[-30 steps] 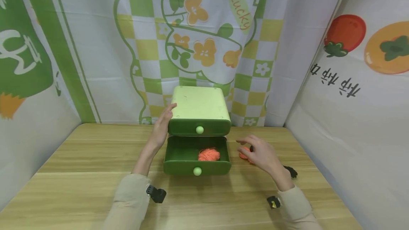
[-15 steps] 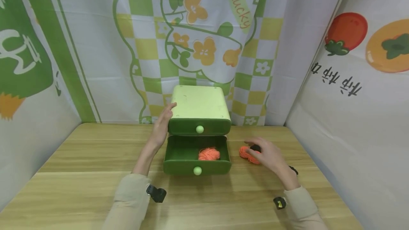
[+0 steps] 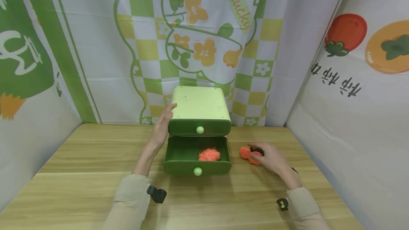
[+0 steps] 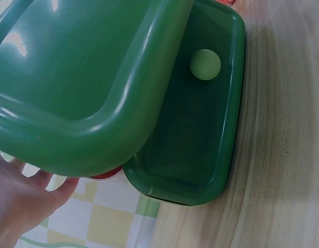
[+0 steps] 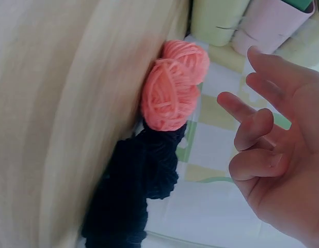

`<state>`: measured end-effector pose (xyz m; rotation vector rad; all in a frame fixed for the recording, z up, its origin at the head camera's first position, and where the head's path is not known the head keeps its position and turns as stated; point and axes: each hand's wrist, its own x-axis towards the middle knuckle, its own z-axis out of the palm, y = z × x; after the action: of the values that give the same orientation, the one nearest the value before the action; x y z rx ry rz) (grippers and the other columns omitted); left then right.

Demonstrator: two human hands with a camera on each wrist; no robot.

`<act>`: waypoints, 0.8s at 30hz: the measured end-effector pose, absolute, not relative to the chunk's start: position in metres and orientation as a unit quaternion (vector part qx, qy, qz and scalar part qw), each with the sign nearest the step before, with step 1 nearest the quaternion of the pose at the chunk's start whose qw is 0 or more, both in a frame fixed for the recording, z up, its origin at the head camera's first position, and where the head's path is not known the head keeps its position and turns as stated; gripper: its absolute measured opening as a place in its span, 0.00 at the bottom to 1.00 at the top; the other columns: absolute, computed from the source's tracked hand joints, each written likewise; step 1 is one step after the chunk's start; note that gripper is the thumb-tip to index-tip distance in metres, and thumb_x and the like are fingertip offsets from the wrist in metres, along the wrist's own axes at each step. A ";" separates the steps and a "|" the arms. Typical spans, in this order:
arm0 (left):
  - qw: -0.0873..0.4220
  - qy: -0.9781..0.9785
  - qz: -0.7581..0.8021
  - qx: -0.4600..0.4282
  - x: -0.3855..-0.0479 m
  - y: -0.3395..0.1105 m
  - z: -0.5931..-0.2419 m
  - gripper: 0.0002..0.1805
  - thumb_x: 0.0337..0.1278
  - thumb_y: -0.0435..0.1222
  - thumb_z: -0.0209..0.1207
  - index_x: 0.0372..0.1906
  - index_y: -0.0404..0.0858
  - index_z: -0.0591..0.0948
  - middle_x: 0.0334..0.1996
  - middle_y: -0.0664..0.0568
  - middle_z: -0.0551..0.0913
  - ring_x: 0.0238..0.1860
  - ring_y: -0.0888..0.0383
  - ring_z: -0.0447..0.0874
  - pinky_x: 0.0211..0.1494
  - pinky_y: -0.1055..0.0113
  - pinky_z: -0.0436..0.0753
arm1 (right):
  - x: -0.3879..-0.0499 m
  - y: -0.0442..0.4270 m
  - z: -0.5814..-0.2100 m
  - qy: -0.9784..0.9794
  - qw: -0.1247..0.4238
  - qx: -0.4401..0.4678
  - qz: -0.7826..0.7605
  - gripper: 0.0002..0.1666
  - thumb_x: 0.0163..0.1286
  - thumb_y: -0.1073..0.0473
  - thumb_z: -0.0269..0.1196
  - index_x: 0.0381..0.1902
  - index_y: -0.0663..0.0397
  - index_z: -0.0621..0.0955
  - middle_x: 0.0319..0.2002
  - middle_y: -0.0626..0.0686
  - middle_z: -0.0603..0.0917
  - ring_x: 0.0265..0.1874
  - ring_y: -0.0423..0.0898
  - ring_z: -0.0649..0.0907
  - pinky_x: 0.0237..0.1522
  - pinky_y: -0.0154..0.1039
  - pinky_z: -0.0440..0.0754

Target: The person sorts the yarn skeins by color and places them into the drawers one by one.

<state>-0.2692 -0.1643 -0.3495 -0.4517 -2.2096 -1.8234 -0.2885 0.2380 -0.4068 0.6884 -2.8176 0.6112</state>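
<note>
Right fingers apart from nearby orange yarn

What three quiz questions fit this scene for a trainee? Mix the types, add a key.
1. Multiple choice: the open drawer holds
A) a cup
B) orange yarn
C) a black cloth

2. True or false: the left hand is gripping a ball of yarn.

3. Short answer: which hand is nearer the table yarn?

Key:
1. B.
2. False; it is against the side of the cabinet.
3. The right hand.
</note>
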 end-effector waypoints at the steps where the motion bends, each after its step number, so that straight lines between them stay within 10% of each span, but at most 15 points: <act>1: 0.121 -0.756 -0.625 -0.155 -0.269 -0.164 -0.350 0.29 0.79 0.47 0.33 0.78 0.43 0.57 0.80 0.48 0.50 0.80 0.44 0.41 0.78 0.37 0.45 | -0.289 0.239 -0.408 -0.948 0.086 0.230 0.204 0.26 0.68 0.50 0.66 0.63 0.49 0.80 0.61 0.54 0.82 0.62 0.59 0.79 0.60 0.62 0.76; 24: 0.125 -0.748 -0.631 -0.163 -0.270 -0.164 -0.351 0.29 0.80 0.45 0.33 0.78 0.41 0.56 0.80 0.46 0.49 0.80 0.43 0.41 0.78 0.37 0.44 | -0.300 0.246 -0.421 -0.955 0.064 0.223 0.186 0.28 0.68 0.49 0.66 0.63 0.52 0.79 0.62 0.60 0.80 0.62 0.63 0.77 0.61 0.63 0.75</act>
<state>-0.2702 -0.1639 -0.3513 -0.4749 -2.1803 -1.8378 -0.2997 0.2456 -0.4207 0.6733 -2.8836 0.5630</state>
